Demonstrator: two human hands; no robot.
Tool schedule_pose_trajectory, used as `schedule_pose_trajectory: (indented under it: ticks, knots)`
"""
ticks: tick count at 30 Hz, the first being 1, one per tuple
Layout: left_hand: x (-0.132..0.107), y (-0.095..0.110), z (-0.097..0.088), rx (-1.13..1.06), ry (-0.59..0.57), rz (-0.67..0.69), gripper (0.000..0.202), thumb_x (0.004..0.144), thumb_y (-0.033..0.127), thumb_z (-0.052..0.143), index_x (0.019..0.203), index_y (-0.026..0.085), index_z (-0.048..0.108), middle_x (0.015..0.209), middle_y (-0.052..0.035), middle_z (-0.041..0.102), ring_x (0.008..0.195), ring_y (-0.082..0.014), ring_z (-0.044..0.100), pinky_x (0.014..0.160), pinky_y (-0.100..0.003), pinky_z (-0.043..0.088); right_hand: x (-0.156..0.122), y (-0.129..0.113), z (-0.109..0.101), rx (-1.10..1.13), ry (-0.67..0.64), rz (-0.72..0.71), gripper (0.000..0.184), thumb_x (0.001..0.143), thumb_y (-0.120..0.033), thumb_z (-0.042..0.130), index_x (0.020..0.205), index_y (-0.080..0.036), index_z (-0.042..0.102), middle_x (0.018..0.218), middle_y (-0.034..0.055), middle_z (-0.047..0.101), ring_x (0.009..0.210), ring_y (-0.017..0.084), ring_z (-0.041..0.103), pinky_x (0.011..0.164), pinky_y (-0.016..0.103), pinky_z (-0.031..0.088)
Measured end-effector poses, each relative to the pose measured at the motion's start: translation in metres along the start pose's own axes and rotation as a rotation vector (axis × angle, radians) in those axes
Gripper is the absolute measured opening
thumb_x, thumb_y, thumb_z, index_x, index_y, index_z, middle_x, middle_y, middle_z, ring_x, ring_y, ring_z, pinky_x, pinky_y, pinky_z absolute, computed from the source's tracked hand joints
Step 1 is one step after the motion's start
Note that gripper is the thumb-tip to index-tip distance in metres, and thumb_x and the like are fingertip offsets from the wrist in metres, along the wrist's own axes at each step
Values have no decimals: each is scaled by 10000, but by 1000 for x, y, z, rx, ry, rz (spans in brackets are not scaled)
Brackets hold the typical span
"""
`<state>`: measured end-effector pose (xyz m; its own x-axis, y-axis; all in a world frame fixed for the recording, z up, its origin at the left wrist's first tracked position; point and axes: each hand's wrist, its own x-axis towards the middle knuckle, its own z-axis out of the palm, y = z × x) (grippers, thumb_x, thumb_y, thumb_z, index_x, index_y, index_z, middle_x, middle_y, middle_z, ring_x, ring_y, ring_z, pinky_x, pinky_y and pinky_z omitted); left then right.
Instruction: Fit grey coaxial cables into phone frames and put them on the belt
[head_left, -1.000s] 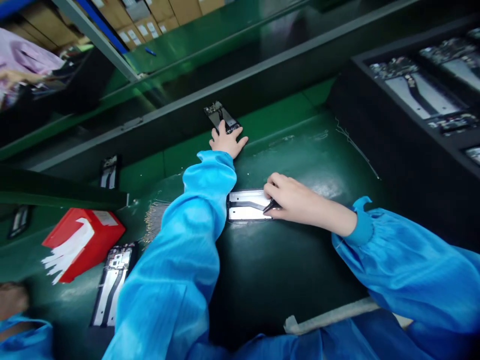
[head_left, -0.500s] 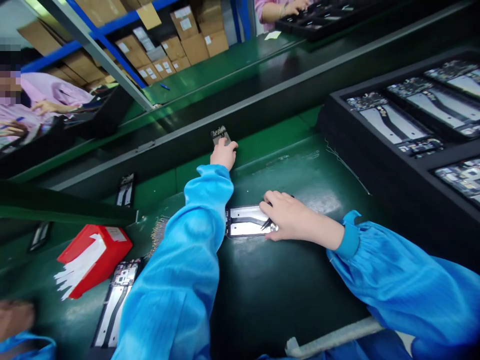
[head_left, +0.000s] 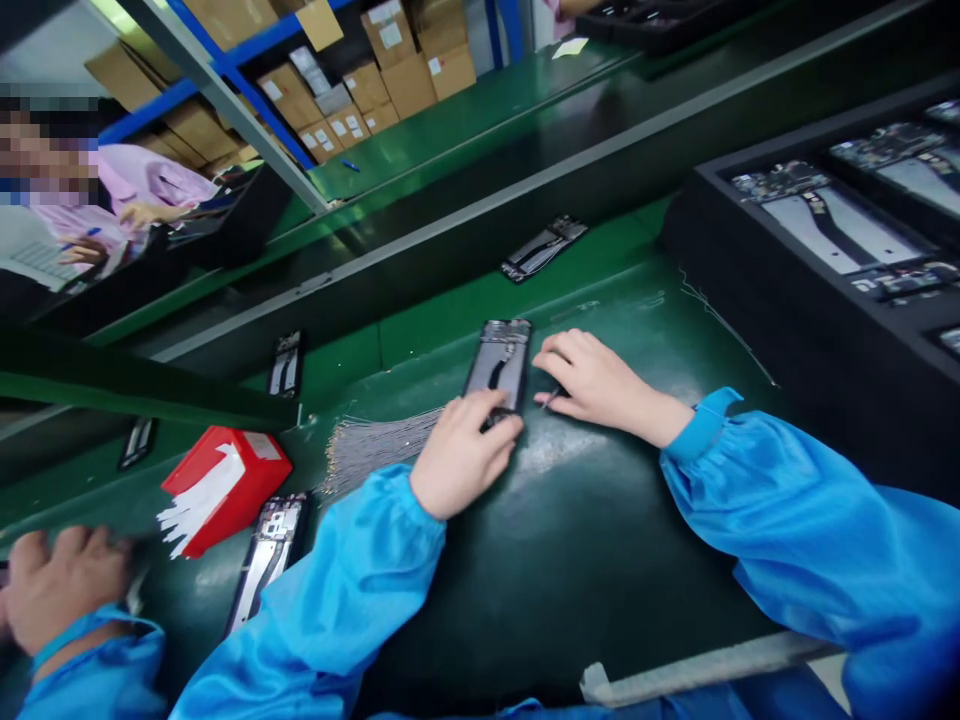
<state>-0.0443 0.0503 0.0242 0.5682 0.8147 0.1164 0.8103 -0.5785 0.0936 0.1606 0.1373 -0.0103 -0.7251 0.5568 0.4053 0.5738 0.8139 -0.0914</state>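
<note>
My left hand (head_left: 469,450) grips the near end of an opened phone (head_left: 504,352), which lies on the green bench with its grey inner plate and black ribbon cable facing up. Just right of that phone is my right hand (head_left: 589,380), fingers curled around dark tweezers (head_left: 553,397); most of the tool is hidden in the hand. A bundle of thin grey wires (head_left: 382,440) lies beside my left hand. Farther back, a second opened phone (head_left: 544,248) rests at a slant on the green strip, touched by neither hand.
A black tray (head_left: 720,215) of opened phones stands at right. To the left are a red box (head_left: 240,490) with white paper strips, another opened phone (head_left: 270,550) and a co-worker's blurred hand (head_left: 67,585). A green post (head_left: 150,400) juts in. People in pink sit across the bench.
My left hand has come back from the rear strip to the bench and now grips a phone there. My right hand has left the phone it was on. A slanted phone now lies on the strip.
</note>
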Motion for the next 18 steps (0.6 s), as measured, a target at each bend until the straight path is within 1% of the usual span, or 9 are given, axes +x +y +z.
schedule_pose_trajectory:
  ticks: [2,3,4,5,7,9,11,14,18]
  knots:
    - [-11,7,4,-32,-70,121,218,827,226,484,1022,229,580,1256,-106,432,1196,-293,382,976,-502,357,-2,-10,-1,30,-44,-144,300,785,-388,531,947,-137,548,957,115,527,851,235,435,716,342,334]
    - [-16,5,5,-51,-81,146,219,832,224,478,1027,233,577,1268,-102,426,1220,-295,355,996,-520,326,-3,-15,-1,36,-73,-197,282,777,-395,541,902,-142,556,914,102,536,828,229,438,705,339,328]
    - [-20,0,4,-67,-73,140,221,838,220,471,1034,230,571,1274,-101,423,1234,-289,340,1011,-523,308,-4,-20,0,41,-99,-238,262,775,-398,546,850,-147,560,861,88,541,800,221,439,690,334,321]
    - [-25,-7,2,-76,-48,106,219,843,216,463,1036,219,566,1269,-105,426,1236,-280,339,1017,-514,307,-5,-25,2,50,-121,-271,254,777,-403,545,806,-151,558,814,75,542,776,211,439,679,330,314]
    - [-33,-24,-4,-66,10,-10,187,843,211,459,997,185,563,1239,-118,443,1223,-266,356,1007,-480,341,-7,-33,5,84,-145,-316,279,795,-430,519,762,-156,552,756,57,544,734,191,440,663,319,306]
    - [-41,-40,-10,-30,21,-99,130,826,211,479,914,162,561,1207,-126,460,1210,-272,365,980,-465,375,-9,-39,9,121,-152,-344,324,814,-468,480,751,-157,550,726,48,549,706,178,445,649,310,299]
    - [-47,-50,-13,-1,-27,-121,84,796,202,507,850,156,552,1182,-122,477,1201,-282,370,967,-465,385,-10,-43,11,139,-157,-354,353,815,-497,465,745,-161,549,714,44,555,690,173,457,626,303,290]
    - [-53,-52,-12,47,-114,-92,72,759,169,525,828,162,547,1172,-104,492,1199,-285,371,966,-469,378,-11,-46,13,133,-166,-332,359,812,-506,466,730,-166,546,697,39,567,659,169,475,594,301,278]
    - [-55,-49,-6,183,-97,-87,124,772,122,479,855,159,564,1142,-106,519,1185,-294,382,950,-487,371,-12,-48,13,119,-184,-297,363,816,-511,456,741,-168,550,667,37,582,626,168,501,585,301,280]
